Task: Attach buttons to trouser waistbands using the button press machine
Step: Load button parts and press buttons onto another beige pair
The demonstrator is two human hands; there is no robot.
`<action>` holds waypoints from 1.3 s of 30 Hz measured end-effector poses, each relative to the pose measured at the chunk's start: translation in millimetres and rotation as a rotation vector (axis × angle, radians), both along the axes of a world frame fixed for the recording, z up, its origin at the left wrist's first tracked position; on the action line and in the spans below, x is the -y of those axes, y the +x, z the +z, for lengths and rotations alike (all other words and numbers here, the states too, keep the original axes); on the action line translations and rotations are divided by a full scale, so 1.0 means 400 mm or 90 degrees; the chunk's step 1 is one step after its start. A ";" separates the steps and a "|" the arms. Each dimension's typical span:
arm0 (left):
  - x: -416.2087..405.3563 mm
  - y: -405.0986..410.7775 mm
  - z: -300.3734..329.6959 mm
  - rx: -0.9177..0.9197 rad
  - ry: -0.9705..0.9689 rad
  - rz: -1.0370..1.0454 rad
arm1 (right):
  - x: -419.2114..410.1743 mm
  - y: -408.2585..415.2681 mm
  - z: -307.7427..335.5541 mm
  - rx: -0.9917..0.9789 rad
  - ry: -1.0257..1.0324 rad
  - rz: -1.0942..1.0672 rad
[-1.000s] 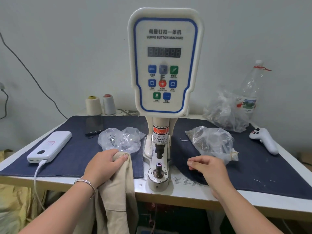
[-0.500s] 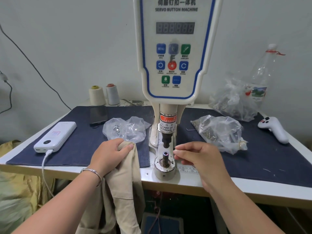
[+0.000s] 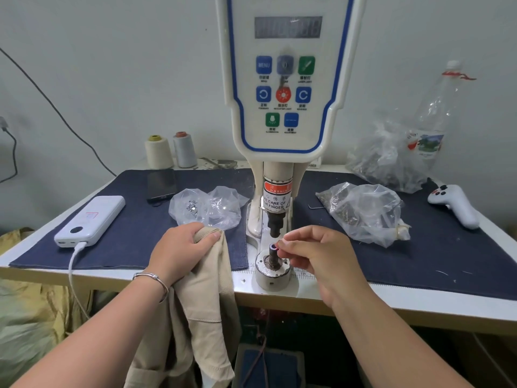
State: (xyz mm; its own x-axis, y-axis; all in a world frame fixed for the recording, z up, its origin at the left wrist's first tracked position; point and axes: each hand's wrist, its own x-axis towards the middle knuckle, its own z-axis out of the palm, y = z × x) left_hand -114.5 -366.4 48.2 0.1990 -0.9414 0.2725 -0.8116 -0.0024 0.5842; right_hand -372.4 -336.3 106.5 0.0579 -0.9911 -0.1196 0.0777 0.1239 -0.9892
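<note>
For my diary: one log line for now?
left hand grips trousers | right hand fingertips at lower die | button not visible

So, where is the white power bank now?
In the head view the power bank lies at the table's left end on the dark cloth, left of the phone and the left hand.

A garment workshop is indicated by the button press machine (image 3: 285, 107), thread cones (image 3: 159, 152) and cloth-covered table (image 3: 140, 278).
</note>
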 end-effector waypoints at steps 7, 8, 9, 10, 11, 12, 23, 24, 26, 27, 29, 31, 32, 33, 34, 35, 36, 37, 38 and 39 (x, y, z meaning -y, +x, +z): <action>0.001 0.000 -0.002 0.003 0.001 0.001 | 0.011 0.013 0.002 0.056 0.029 0.014; 0.001 0.000 -0.002 0.003 0.000 0.002 | 0.012 0.014 0.000 0.089 0.050 0.021; 0.000 0.001 -0.002 0.001 -0.001 0.002 | 0.012 0.015 -0.003 0.117 0.065 0.018; -0.001 0.001 -0.002 -0.001 -0.001 0.000 | 0.013 0.012 -0.005 0.120 0.063 -0.002; -0.002 0.001 -0.001 -0.002 0.001 -0.002 | 0.015 0.006 -0.008 0.102 0.040 -0.036; -0.001 0.001 0.001 -0.001 0.004 -0.003 | 0.018 -0.002 -0.010 0.085 0.005 -0.073; -0.001 0.000 0.002 0.005 0.002 -0.009 | 0.055 -0.130 -0.085 -0.129 -0.151 -0.213; -0.001 -0.001 0.002 0.003 0.002 -0.009 | 0.065 -0.136 -0.089 -0.163 -0.167 -0.197; 0.000 0.000 0.003 0.000 0.004 -0.010 | 0.081 -0.133 -0.087 -0.250 -0.216 -0.103; 0.000 0.000 0.002 -0.003 0.007 -0.011 | 0.088 -0.126 -0.083 -0.301 -0.243 -0.033; -0.001 0.001 0.000 -0.012 0.008 -0.010 | 0.107 -0.103 -0.065 -0.389 -0.288 0.099; -0.001 0.003 -0.001 -0.018 0.008 -0.008 | 0.134 -0.078 -0.046 -0.436 -0.304 0.196; -0.001 0.003 -0.002 -0.020 0.007 -0.007 | 0.149 -0.066 -0.038 -0.442 -0.298 0.236; -0.001 0.003 -0.002 -0.021 0.007 -0.007 | 0.165 -0.056 -0.031 -0.451 -0.290 0.271; 0.000 0.003 -0.002 -0.021 0.005 -0.007 | 0.182 -0.047 -0.025 -0.472 -0.284 0.303; 0.000 0.003 -0.002 -0.020 0.004 -0.006 | 0.197 -0.040 -0.019 -0.501 -0.282 0.333; 0.001 0.003 -0.001 -0.019 0.003 -0.007 | 0.210 -0.034 -0.012 -0.527 -0.284 0.359; 0.002 0.004 -0.002 -0.017 0.002 -0.007 | 0.217 -0.030 -0.006 -0.541 -0.290 0.383; 0.003 0.004 -0.002 -0.018 0.002 -0.006 | 0.222 -0.027 -0.002 -0.539 -0.298 0.406; 0.003 0.004 -0.002 -0.019 0.003 -0.006 | 0.225 -0.025 -0.001 -0.527 -0.308 0.429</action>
